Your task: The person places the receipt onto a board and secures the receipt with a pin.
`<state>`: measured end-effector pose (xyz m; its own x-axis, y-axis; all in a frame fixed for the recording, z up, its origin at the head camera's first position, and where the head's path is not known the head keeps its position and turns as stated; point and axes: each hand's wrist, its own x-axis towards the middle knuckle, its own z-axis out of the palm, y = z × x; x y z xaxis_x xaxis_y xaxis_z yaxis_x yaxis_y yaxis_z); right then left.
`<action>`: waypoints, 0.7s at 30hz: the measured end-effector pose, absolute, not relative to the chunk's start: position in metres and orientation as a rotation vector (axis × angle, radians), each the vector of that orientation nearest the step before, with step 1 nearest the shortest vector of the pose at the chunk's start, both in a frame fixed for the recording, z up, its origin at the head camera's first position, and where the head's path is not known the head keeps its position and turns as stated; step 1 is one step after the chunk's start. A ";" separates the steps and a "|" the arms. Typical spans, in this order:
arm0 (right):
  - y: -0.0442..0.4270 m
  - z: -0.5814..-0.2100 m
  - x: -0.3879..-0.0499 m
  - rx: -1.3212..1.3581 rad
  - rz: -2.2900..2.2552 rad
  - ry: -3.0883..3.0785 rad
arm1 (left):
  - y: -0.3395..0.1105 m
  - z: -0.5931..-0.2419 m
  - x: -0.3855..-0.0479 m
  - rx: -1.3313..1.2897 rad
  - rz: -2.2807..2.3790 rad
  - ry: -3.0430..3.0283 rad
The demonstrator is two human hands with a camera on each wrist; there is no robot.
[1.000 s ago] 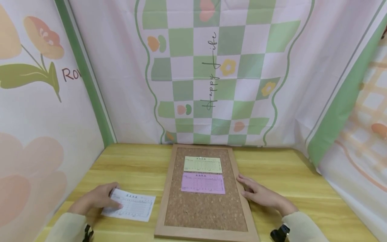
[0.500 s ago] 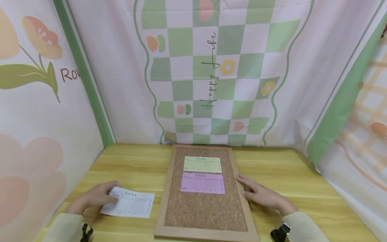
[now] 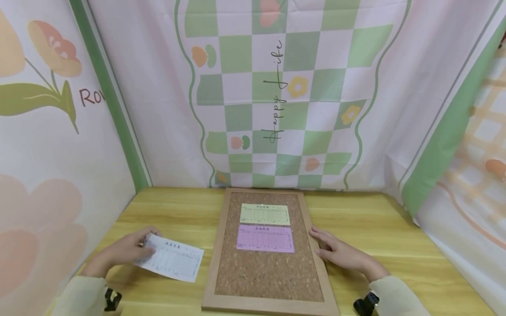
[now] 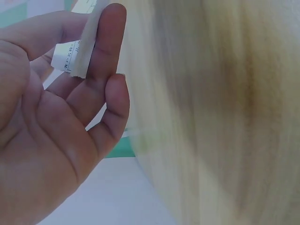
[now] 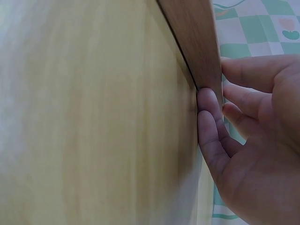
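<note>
My left hand [image 3: 125, 248] pinches a white printed paper slip [image 3: 174, 259] near its left end, to the left of the corkboard. Raised a little off the table, the slip tilts down toward the right. In the left wrist view the thumb and fingers of the left hand [image 4: 61, 108] hold the slip [image 4: 65, 56], seen nearly edge-on. A yellow slip [image 3: 265, 214] and a purple slip [image 3: 265, 239] lie on the cork, one below the other. The right hand [image 3: 341, 254] touches the right side of the wood-framed corkboard [image 3: 270, 276]; its fingertips [image 5: 206, 101] rest against the frame [image 5: 194, 37].
The corkboard stands lengthwise on a yellow wood-grain table [image 3: 363, 215], its far end near a patterned curtain [image 3: 269, 96]. Floral fabric [image 3: 43, 153] closes in the left side, and more fabric [image 3: 466, 153] hangs on the right.
My left hand has raised the white slip off the table and shifted it slightly away from me. The right hand and the corkboard have stayed put.
</note>
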<state>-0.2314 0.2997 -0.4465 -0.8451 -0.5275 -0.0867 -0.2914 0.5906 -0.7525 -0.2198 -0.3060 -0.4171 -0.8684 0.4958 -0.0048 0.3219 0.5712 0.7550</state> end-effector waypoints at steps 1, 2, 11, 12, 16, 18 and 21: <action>0.300 -0.447 -0.231 -0.668 -1.123 2.514 | -0.306 -0.416 -0.219 0.689 1.174 2.599; 0.300 -0.446 -0.231 -0.667 -1.126 2.512 | -0.306 -0.415 -0.219 0.691 1.175 2.606; 0.300 -0.447 -0.231 -0.666 -1.147 2.500 | -0.303 -0.404 -0.221 0.751 1.270 2.531; 0.300 -0.447 -0.231 -0.667 -1.147 2.502 | -0.302 -0.403 -0.222 0.755 1.280 2.520; 0.299 -0.446 -0.231 -0.667 -1.150 2.498 | -0.301 -0.400 -0.222 0.779 1.303 2.489; 0.299 -0.446 -0.231 -0.671 -1.138 2.508 | -0.299 -0.398 -0.223 0.794 1.317 2.465; 0.300 -0.446 -0.232 -0.685 -1.117 2.524 | -0.295 -0.396 -0.223 0.811 1.340 2.423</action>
